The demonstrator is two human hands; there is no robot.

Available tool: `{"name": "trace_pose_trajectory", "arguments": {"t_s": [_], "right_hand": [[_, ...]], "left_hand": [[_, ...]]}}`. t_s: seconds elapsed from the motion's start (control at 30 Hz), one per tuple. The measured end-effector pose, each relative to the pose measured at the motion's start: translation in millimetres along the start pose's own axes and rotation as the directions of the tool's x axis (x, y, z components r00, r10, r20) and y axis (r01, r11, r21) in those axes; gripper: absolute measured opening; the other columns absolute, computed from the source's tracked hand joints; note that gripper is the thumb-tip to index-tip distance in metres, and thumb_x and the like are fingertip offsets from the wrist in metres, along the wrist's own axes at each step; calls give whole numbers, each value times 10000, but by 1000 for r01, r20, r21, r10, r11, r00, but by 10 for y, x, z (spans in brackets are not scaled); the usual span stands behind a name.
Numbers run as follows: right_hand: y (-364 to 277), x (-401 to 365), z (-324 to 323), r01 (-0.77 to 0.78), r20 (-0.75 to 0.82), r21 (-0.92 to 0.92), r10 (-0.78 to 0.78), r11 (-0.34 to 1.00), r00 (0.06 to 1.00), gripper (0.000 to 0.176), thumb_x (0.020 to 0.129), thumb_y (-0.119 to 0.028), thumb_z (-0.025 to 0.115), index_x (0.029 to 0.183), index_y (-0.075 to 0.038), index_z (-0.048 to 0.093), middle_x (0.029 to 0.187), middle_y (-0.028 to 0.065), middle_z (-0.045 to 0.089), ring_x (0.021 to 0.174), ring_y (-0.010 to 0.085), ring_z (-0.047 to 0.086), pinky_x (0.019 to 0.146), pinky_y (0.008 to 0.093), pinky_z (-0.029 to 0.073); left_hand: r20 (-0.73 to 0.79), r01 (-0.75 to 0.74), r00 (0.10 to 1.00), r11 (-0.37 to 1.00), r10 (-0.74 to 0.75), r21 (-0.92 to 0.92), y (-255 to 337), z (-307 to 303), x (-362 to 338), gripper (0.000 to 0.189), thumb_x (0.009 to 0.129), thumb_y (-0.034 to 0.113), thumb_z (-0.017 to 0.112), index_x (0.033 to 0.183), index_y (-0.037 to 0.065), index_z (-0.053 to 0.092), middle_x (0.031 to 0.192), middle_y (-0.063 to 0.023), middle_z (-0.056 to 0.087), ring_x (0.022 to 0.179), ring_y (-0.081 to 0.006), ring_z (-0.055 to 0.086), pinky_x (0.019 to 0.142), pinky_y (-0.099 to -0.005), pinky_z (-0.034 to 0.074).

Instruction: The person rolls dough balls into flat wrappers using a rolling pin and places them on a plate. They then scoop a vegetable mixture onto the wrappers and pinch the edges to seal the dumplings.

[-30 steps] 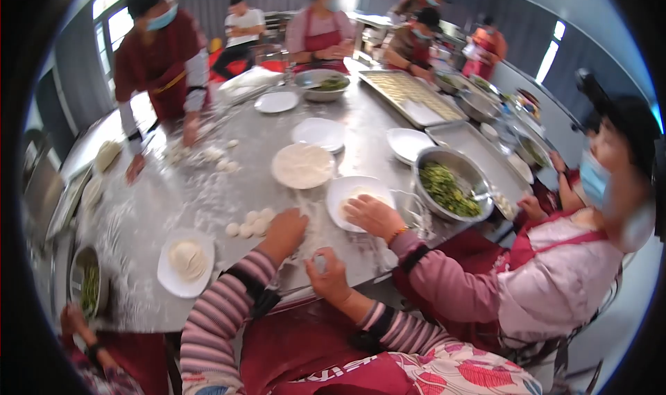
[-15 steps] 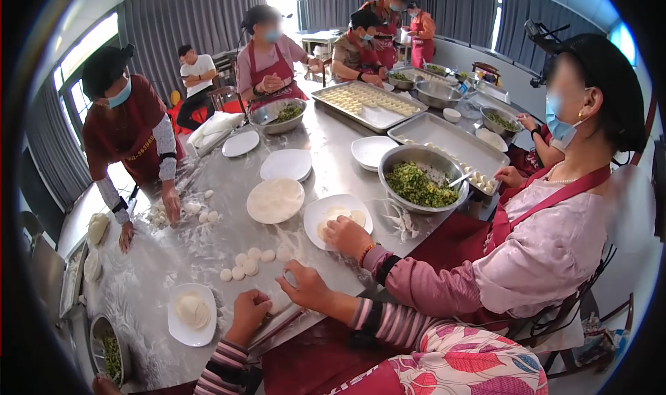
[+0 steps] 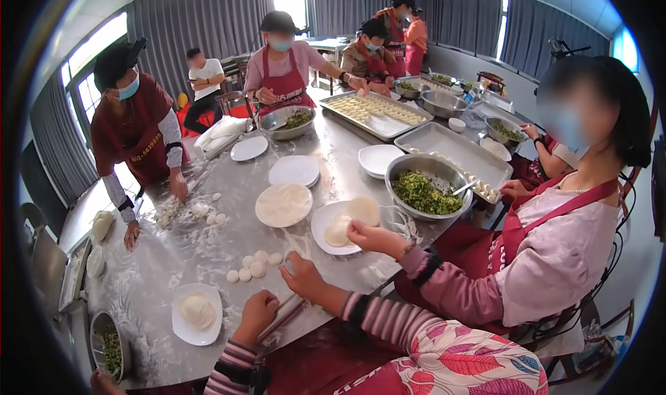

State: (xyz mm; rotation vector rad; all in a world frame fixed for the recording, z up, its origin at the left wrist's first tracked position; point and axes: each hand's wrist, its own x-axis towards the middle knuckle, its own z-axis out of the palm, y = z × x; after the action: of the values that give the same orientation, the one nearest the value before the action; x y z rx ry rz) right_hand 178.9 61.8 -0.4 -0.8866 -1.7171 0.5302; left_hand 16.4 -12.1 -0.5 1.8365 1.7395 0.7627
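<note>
— Where are the wearer's hands?

— Both are at the near edge of the steel table (image 3: 208, 246). The right hand (image 3: 303, 278) is curled, its fingertips closed on a small pale piece (image 3: 288, 264). It's too small to say more than that it looks like dough.

— And the other?

— The left hand (image 3: 255, 315) sits knuckles up, fingers bent under. The palm is hidden, so I cannot tell whether it grips anything. A thin stick (image 3: 286, 316) seems to lie along the table edge between the two hands, but it is blurred.

— What's closest to them?

— A cluster of little dough rounds (image 3: 253, 264) lies on the floured steel just beyond and left of the right hand. Further left is a white plate (image 3: 182, 331) with a pale heap on it.

— Whose hand is on the right?

— That is a co-worker's hand (image 3: 374, 237) in a pink sleeve, pinching a flat wrapper (image 3: 365, 210) above another plate (image 3: 320, 221). Past it stands a metal bowl (image 3: 416, 158) of chopped greens — a spoon handle pokes out.

— Anything cut off?

— A bowl of greens (image 3: 107, 353) at the near left, half lost at the dark rim of the view.
</note>
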Motion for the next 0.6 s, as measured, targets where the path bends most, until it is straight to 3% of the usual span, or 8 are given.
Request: {"name": "trace_pose_trajectory", "arguments": {"t_s": [0.07, 0.13, 0.33, 0.5, 0.53, 0.6], "right_hand": [[-9, 30, -14, -6, 29, -27, 7, 1000, 1000, 278, 772, -133, 631, 952, -5, 462, 681, 231, 556, 652, 420, 567, 548, 458, 454], [-9, -32, -49, -12, 31, -67, 14, 998, 999, 278, 777, -139, 627, 953, -6, 459, 699, 233, 558, 651, 421, 566, 549, 458, 453], [-86, -380, -307, -28, 20, 6, 28, 1000, 999, 282, 784, -152, 624, 961, -10, 456, 709, 233, 554, 648, 425, 562, 547, 472, 449], [54, 105, 129, 33, -17, -25, -34, 999, 999, 257, 776, -164, 612, 907, -24, 441, 647, 231, 548, 616, 415, 552, 521, 475, 428], [42, 89, 112, 35, -30, -27, -36, 999, 999, 257, 776, -164, 612, 907, -24, 441, 647, 231, 548, 616, 415, 552, 521, 475, 428], [16, -8, 20, -37, 33, -103, 40, 994, 999, 268, 778, -165, 615, 928, -22, 446, 663, 229, 554, 630, 415, 557, 535, 470, 437]], "left_hand": [[44, 12, 999, 1000, -11, -24, -72, -20, 115, 193, 701, 176, 651, 795, 8, 637, 717, -152, 638, 670, -259, 626, 625, -345, 482], [247, 32, 968, 999, -40, 38, -40, -81, 183, 199, 699, 176, 644, 813, 14, 643, 740, -159, 641, 689, -263, 627, 616, -351, 480], [176, 119, 978, 991, -107, -55, -53, -93, -35, 158, 682, 142, 631, 723, 3, 569, 673, -142, 607, 677, -258, 607, 625, -351, 473], [78, -74, 994, 997, 72, 31, -117, -37, 116, 151, 699, 133, 635, 762, -1, 607, 706, -152, 621, 681, -245, 610, 622, -347, 472], [82, -86, 993, 996, 82, 37, -104, -76, 121, 151, 699, 133, 635, 762, -1, 607, 706, -152, 621, 681, -245, 610, 622, -347, 472], [254, 14, 967, 999, -4, -38, -54, -143, 139, 164, 701, 135, 644, 777, -8, 618, 722, -159, 627, 651, -235, 615, 599, -344, 473]]}}
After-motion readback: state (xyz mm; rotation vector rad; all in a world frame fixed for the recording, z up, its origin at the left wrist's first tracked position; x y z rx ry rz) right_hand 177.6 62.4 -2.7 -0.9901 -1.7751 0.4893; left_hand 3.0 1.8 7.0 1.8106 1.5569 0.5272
